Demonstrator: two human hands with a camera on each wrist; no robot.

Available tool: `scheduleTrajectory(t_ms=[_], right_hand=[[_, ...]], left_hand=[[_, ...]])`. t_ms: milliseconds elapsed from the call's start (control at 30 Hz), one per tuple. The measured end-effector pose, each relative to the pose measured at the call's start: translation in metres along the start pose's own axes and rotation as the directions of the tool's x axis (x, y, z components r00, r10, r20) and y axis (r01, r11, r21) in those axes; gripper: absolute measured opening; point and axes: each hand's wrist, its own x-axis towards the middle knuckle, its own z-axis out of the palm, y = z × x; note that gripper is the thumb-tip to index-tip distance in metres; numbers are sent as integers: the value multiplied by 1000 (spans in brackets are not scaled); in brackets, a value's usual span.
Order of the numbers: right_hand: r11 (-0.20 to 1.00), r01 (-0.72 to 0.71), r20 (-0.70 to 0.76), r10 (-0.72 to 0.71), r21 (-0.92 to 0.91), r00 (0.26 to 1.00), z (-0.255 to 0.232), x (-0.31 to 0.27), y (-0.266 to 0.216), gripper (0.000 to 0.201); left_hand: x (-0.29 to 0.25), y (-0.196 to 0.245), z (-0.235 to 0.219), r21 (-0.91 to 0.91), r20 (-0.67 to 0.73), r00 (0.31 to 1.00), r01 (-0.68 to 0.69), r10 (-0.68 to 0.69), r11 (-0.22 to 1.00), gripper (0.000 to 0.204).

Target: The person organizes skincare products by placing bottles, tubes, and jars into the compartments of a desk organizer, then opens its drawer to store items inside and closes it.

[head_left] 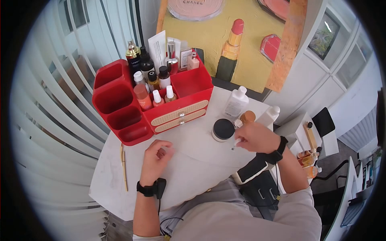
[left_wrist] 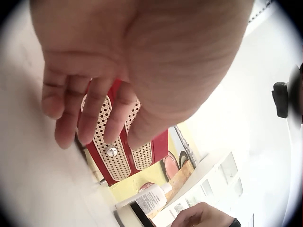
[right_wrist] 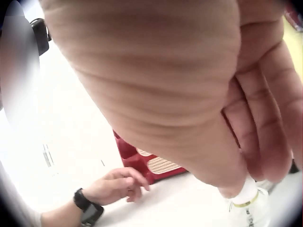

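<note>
My right hand (head_left: pixel 257 137) pinches the white cap of a small clear bottle (right_wrist: pixel 251 213) between thumb and fingers, a gold ring showing below the cap. In the head view most of that bottle is hidden under the hand. Just left of it stands a round jar with a black lid (head_left: pixel 223 129). Behind the hand are a white pump-neck bottle (head_left: pixel 236 103), a brown round cap (head_left: pixel 247 116) and another white bottle (head_left: pixel 268 115). My left hand (head_left: pixel 156 158) rests over the white table with loosely bent fingers and holds nothing, in front of the red organizer (head_left: pixel 181 120).
Several cosmetic bottles, among them an orange-red one (head_left: pixel 142 97), fill the organizer's compartments; its left bins show bare insides. A thin gold stick (head_left: pixel 124 166) lies at the table's left. Behind leans a painting with a lipstick (head_left: pixel 233 44). Vertical blinds (head_left: pixel 52 120) hang at left.
</note>
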Motion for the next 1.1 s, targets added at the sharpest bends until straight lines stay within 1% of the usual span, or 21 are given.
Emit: scheduleTrajectory(t_ms=[33,100,133,200,233,300,333,367,433,467,500,533,600,633,700,767,833,933,1000,1033,1100], right_hand=[[1000,0,1,0,4,1000,7,5,-6,15],[977,185,-126,-171,106,977,29,19,-26,16],[961,235,-182,-207,148,961,43,28,-36,18],[911,341,-294,-269,230,917,69,48,-65,24],[878,396,-350,-294,270,890,77,56,-76,28],[878,385,-339,-283,286,897,79,60,-89,37],[875,376,-324,-276,305,905,80,62,-93,46],[871,381,-322,-281,310,904,78,62,-89,46],[996,83,-453,-90,-35,887,65,53,-66,65],[987,-133,-396,89,-87,914,60,46,-57,70],[929,-336,-354,266,-155,897,54,40,-48,76],[933,-318,-357,243,-169,902,56,36,-37,76],[914,-334,-264,271,-229,925,69,30,-18,81],[917,-318,-263,254,-239,931,69,31,-19,81],[987,-135,-191,116,-86,975,68,30,-24,85],[993,-107,-139,99,-48,985,73,38,-44,87],[997,48,-216,-34,60,976,91,45,-59,85],[978,112,-253,-65,177,965,112,63,-78,88],[935,220,-338,-119,279,933,127,72,-85,90],[937,200,-345,-94,287,934,126,70,-87,90],[787,222,-270,-73,576,960,117,68,-89,80]], left_hand=[[-1,7,1,2,1,1000,3,-3,1000,18],[-5,35,5,-41,160,985,68,-61,997,26],[-5,41,7,-39,168,984,63,-56,997,26],[-7,48,10,-79,326,945,6,21,997,33],[-7,39,11,-77,331,943,0,25,997,33],[-9,13,10,-67,385,923,19,8,998,33],[-8,13,9,-63,383,924,23,3,998,33],[-7,14,8,-71,328,943,78,-50,994,31],[-7,15,5,-88,256,961,128,-102,988,28],[-6,15,3,-72,197,975,118,-102,990,26],[-4,16,1,-57,135,986,106,-98,993,24],[-3,16,2,-61,112,990,97,-90,993,24],[-4,16,4,-194,52,990,139,-132,971,23],[-4,16,4,-198,33,991,134,-130,971,23],[-5,15,3,-196,101,981,183,-165,963,23],[-5,13,3,-164,108,981,177,-161,970,23],[-5,9,3,-123,129,979,177,-161,977,24],[-4,7,3,-104,101,987,135,-124,985,22],[-2,10,7,-140,-83,995,48,-61,989,16],[-2,10,8,-139,-57,996,53,-61,989,16],[2,5,1,-154,-158,986,34,-59,987,15]])
